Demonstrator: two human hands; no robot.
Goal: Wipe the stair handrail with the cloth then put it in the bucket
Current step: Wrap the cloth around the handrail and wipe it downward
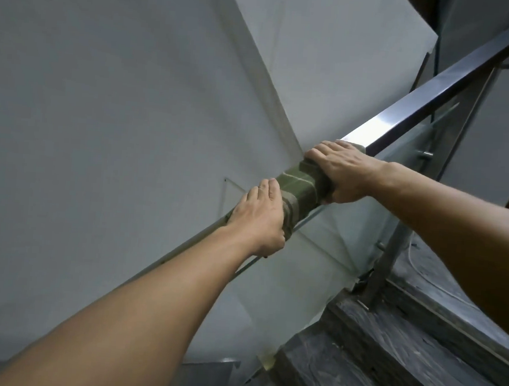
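bare hands: 2, left hand (262, 216), right hand (344, 172)
green plaid cloth (300, 192): 1
square polished steel handrail (431, 94): 1
clear glass balustrade panel (350, 231): 1
dark grey stone stair treads (386, 355): 3 in view

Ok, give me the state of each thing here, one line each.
cloth: wrapped around the handrail, held at both ends.
handrail: sloping, partly covered by the cloth.
left hand: closed on the cloth's lower end.
right hand: pressing the cloth's upper end.
glass panel: upright under the handrail.

walls (103, 89): pale grey | steps (385, 370): dark veined stone | balustrade panel (350, 231): glass (steel posts)
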